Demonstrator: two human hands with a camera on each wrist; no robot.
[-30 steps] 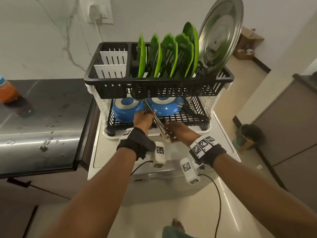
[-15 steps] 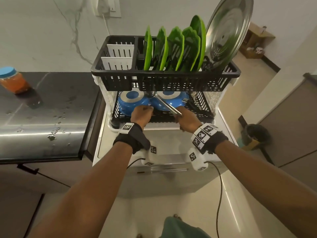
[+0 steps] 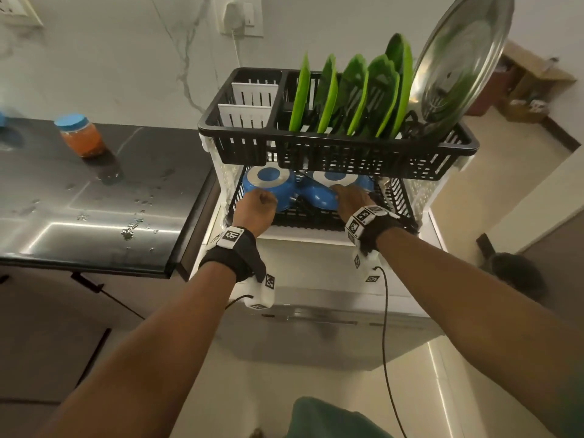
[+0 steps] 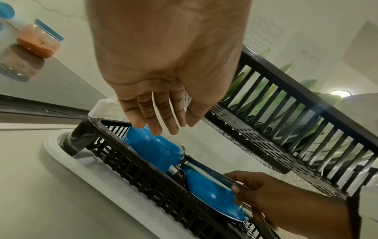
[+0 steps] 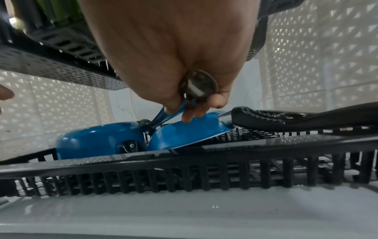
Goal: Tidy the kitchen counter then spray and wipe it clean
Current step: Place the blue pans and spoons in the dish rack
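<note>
The spoon sits pinched in the right hand, low in the dish rack over two blue pans. The left hand hangs released, fingers near one pan. Left, a jar stands on the wet counter.

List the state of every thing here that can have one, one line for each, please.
Left hand: open, fingers relaxed above the left blue bowl.
Right hand: grips a steel utensil.
Two blue bowls: upside down on the lower tier.
Green plates: upright in the black rack.
Orange jar: closed, blue lid on.
</note>
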